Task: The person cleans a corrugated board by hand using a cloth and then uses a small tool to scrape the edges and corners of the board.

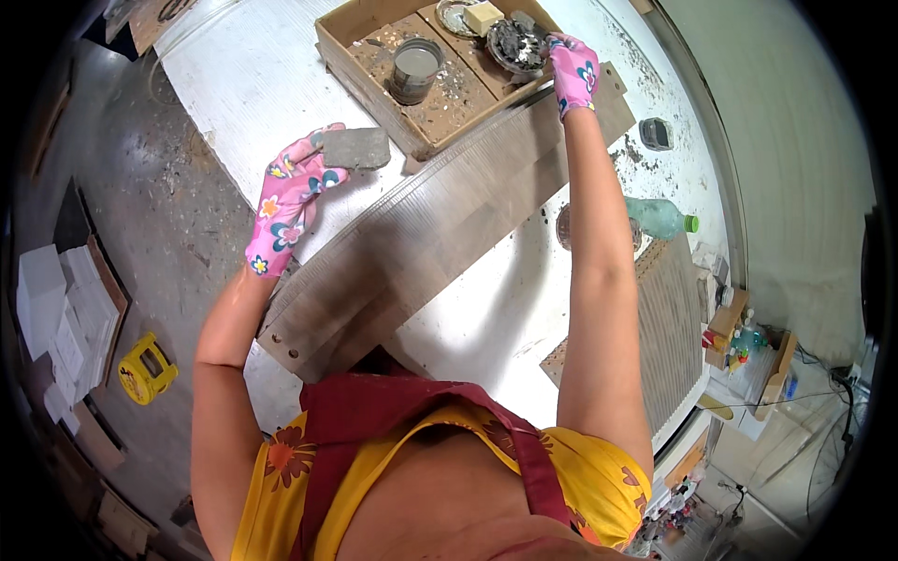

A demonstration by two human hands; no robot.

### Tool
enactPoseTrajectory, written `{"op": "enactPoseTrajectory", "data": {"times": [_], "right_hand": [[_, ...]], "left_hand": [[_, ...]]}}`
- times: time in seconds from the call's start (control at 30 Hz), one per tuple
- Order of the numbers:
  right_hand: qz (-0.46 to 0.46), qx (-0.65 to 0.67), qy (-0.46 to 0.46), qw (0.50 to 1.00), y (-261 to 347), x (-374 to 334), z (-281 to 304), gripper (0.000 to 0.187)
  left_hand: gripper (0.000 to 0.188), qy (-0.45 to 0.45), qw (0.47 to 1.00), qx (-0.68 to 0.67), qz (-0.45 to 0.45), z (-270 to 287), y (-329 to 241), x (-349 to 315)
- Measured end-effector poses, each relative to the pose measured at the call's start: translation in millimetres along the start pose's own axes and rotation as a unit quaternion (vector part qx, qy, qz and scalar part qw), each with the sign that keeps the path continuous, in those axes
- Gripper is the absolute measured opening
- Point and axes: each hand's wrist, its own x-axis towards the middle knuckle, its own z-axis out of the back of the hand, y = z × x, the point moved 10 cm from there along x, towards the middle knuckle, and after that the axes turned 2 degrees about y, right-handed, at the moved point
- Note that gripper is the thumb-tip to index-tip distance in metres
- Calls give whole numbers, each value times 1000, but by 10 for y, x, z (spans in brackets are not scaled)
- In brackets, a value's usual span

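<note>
My left hand (289, 199), in a pink flowered glove, is closed round one end of a flat grey rectangular block (356, 149), held above the white table. Far to the right, my right hand (572, 73), in a matching glove, has its fingers bent at the edge of a round dish (516, 47) of dark and silvery scraps. Whatever those fingers hold is too small to make out. The dish is in a cardboard tray (430, 148), along with a cup of grey liquid (415, 72) and a pale yellow block (483, 18). Below both hands, a long grey metal plate (412, 238) with end holes crosses the table.
On the right of the white table (486, 323) lie a green plastic bottle (660, 218), a small dark container (656, 134) and a ribbed grey panel (669, 327). Dark crumbs are scattered nearby. A yellow container (147, 369) and white sheets (67, 323) are on the floor at left.
</note>
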Motion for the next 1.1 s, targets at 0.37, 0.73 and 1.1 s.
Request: {"op": "enactPoseTrajectory", "data": {"times": [0.37,0.73,1.1], "right_hand": [[172,-296,-58,938,235,-1236,1065,36],[-70,-270,21,960,-1191,-2187,1861,61],[347,-144,-148,915,1776,-2004,1142,51]], "left_hand": [[69,-36,999,36,-14,141,-53,-258],[68,-58,997,38,-25,210,-130,-483],[63,-49,997,-30,-57,430,-153,-733]]}}
